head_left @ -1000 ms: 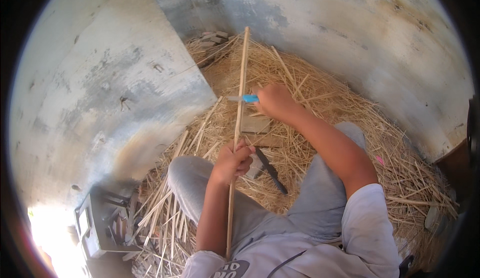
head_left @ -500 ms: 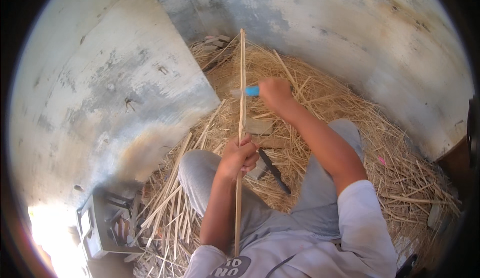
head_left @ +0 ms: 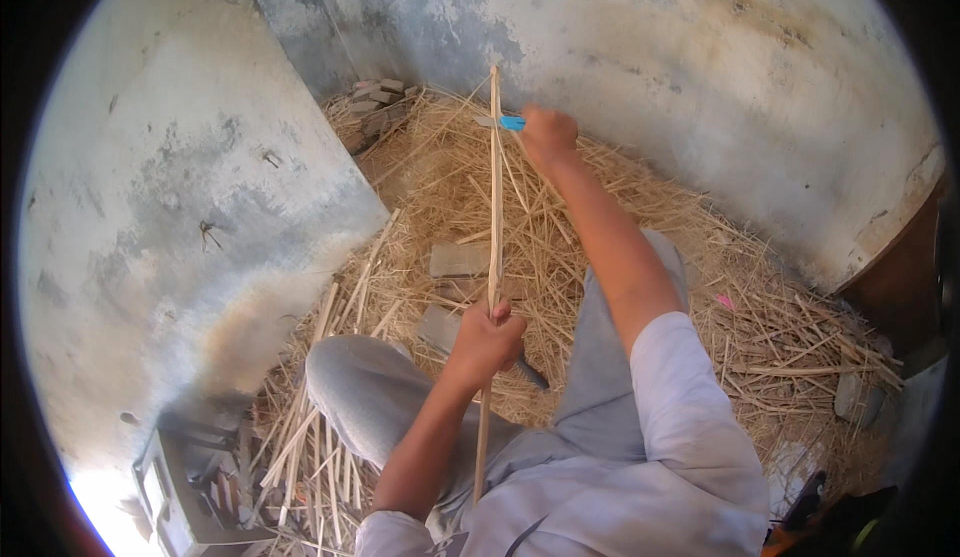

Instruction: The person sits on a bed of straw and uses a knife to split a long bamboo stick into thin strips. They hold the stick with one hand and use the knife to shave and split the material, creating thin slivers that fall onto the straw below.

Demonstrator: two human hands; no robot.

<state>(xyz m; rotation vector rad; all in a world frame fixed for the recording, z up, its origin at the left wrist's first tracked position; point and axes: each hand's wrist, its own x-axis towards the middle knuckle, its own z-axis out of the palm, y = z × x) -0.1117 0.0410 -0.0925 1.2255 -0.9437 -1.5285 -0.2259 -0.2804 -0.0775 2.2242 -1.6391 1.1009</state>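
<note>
My left hand (head_left: 487,340) is closed around a long, pale strip of wood or bamboo (head_left: 496,212), which runs upright through the view from my lap toward the wall. My right hand (head_left: 549,135) grips a utility knife with a blue handle (head_left: 512,123). Its blade (head_left: 485,121) crosses the strip near the far end; whether it has bitten in cannot be made out. Below my left hand, a dark elongated tool (head_left: 532,371) lies partly hidden behind that hand.
Loose strips and shavings (head_left: 430,177) cover the ground around my legs. Flat blocks (head_left: 460,260) lie between my knees, and stacked bricks (head_left: 378,97) sit at the far corner. Worn walls (head_left: 640,47) close in ahead and left. A grey box-like frame (head_left: 180,492) stands at lower left.
My right hand has moved the knife farther along the strip toward its far end. My left hand still holds the strip. The whole view has shifted a little.
</note>
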